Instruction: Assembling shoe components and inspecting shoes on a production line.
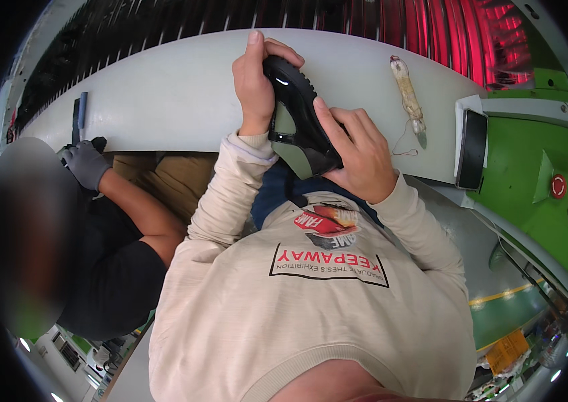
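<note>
Between my hands is a black shoe with olive-green panels (286, 124), tilted above the white worktop, its ridged sole edge turned up and to the right. My left hand (255, 90) wraps round the far end, thumb pointing up and fingers curling behind it. At the near end, my right hand (364, 151) grips from the right, with its thumb and fingers along the side and the palm underneath. Parts of the fingers are hidden by the shoe.
On the white worktop (170, 74) lies a string-wrapped stick tool (408, 94). A black phone-like slab (473, 149) stands by a green machine with a red push button (557, 186). Metal rollers (337, 17) run behind. At left, a co-worker's gloved hand (87, 164) is near a dark tool.
</note>
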`<action>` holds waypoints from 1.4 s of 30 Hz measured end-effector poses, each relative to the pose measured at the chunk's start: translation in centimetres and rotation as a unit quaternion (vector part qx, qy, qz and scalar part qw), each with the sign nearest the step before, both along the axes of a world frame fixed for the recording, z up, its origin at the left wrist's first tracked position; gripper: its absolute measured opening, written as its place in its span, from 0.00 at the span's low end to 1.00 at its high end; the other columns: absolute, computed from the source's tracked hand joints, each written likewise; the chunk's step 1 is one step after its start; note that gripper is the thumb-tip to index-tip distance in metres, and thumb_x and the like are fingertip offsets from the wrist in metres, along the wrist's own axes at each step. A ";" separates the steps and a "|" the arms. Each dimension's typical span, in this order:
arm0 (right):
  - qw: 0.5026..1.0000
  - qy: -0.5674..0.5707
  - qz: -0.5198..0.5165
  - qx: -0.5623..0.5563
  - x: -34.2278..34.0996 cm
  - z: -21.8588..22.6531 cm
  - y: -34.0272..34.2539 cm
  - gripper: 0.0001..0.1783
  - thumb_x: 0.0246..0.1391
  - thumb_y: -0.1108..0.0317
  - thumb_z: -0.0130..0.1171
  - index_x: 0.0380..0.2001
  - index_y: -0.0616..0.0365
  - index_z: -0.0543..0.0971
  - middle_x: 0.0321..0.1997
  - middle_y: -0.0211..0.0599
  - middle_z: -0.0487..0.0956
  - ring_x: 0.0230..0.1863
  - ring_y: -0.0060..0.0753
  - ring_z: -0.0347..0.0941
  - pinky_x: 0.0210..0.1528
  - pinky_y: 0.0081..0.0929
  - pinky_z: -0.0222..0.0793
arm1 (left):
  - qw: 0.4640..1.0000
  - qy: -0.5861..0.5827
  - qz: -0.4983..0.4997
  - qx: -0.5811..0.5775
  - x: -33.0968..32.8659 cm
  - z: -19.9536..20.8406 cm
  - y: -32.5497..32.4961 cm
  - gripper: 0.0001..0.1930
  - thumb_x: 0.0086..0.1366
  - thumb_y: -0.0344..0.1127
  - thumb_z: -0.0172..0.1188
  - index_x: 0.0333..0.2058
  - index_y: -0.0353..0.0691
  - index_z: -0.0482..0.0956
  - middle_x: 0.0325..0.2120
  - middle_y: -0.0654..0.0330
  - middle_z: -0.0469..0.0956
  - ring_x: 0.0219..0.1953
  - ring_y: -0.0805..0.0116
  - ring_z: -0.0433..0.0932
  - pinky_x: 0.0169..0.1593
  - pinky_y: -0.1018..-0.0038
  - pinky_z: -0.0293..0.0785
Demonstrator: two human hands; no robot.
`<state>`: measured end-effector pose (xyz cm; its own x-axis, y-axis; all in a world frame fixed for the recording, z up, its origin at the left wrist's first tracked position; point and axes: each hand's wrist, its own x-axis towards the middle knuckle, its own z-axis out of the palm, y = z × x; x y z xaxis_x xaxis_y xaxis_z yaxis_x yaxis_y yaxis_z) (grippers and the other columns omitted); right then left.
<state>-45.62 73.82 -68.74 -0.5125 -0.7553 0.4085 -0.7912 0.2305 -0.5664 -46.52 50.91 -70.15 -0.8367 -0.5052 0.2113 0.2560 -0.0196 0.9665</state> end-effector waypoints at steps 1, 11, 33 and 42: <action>1.000 -0.003 0.004 0.006 0.0 0.1 0.0 0.60 0.39 0.62 0.83 0.78 0.60 0.67 0.54 0.41 0.77 0.49 0.48 0.73 0.53 0.43 0.74 | 1.000 -0.018 0.008 -0.017 0.0 0.0 -0.1 0.41 0.86 0.56 0.38 0.25 0.30 0.86 0.24 0.56 0.84 0.27 0.68 0.79 0.39 0.72 0.75; 0.922 -0.380 0.073 0.019 -8.5 2.5 -1.6 0.18 0.73 0.55 0.64 0.51 0.61 0.82 0.35 0.31 0.83 0.37 0.23 0.77 0.45 0.26 0.75 | 0.997 -0.063 -0.032 0.024 0.3 0.1 -0.7 0.42 0.86 0.59 0.37 0.23 0.33 0.84 0.21 0.58 0.80 0.25 0.67 0.76 0.37 0.72 0.72; 0.836 -0.197 0.292 0.421 -12.0 11.0 -9.9 0.19 0.74 0.64 0.54 0.31 0.69 0.79 0.24 0.58 0.77 0.29 0.64 0.76 0.37 0.53 0.72 | 0.981 -0.086 -0.060 0.164 0.3 -0.2 0.5 0.38 0.87 0.52 0.45 0.18 0.36 0.82 0.15 0.66 0.75 0.20 0.77 0.69 0.29 0.78 0.65; 0.847 -0.188 0.251 0.429 -11.5 9.8 -10.6 0.17 0.74 0.64 0.56 0.33 0.67 0.80 0.25 0.53 0.80 0.29 0.60 0.78 0.35 0.50 0.74 | 0.979 -0.071 -0.061 0.180 -0.2 -2.1 -0.3 0.39 0.87 0.53 0.45 0.18 0.35 0.81 0.14 0.65 0.75 0.19 0.75 0.70 0.29 0.75 0.67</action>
<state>-57.15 63.19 -58.90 -0.0102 -0.8525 -0.5226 -0.7124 0.3729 -0.5945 -46.67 50.63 -72.28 -0.9037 -0.4197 -0.0847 0.0944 -0.3883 0.9167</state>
